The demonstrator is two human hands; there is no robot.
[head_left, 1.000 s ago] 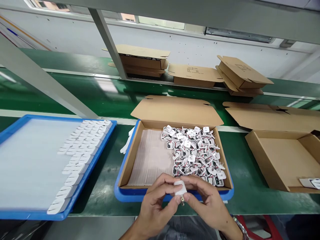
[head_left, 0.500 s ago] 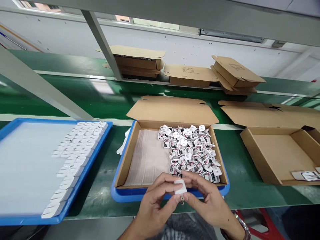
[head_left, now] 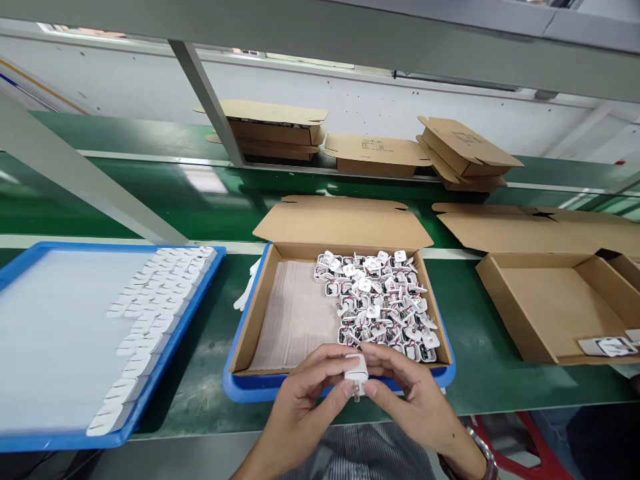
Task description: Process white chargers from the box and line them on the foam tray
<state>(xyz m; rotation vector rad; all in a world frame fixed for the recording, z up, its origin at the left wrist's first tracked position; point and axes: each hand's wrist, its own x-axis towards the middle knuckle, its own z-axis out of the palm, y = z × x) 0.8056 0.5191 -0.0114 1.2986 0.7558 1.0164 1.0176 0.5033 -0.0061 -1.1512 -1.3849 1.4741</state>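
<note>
At the near edge of the green bench [head_left: 200, 393], just in front of the middle tray, I see both hands meet on one small white plug [head_left: 356, 371]. My left hand [head_left: 300, 407] pinches it from the left with thumb and fingertips closed on its side; my right hand [head_left: 415, 400] grasps it from the right in the same way, so the plug sits held between the two, above the tray's front rim. Its metal prongs [head_left: 357, 392] point down toward me, between the two thumbs.

Behind the hands, a blue tray [head_left: 240, 390] carries an open cardboard box [head_left: 250, 327] with its lid folded back. The right half of this box is packed with a heap of white plug parts [head_left: 377, 303] with red and black wires; the left half shows only a pale liner sheet [head_left: 300, 313].

To the left lies a second blue tray [head_left: 30, 440] lined in white, with finished white plugs [head_left: 150, 320] laid in slanting rows along its right side. To the right stands another open box [head_left: 550, 307], nearly bare, with a white piece [head_left: 607, 345] near its front right corner. Farther back, past the green belt [head_left: 150, 193], closed and half-open cartons [head_left: 380, 153] rest in a row. A slanted grey post [head_left: 207, 100] crosses the view at upper left.
</note>
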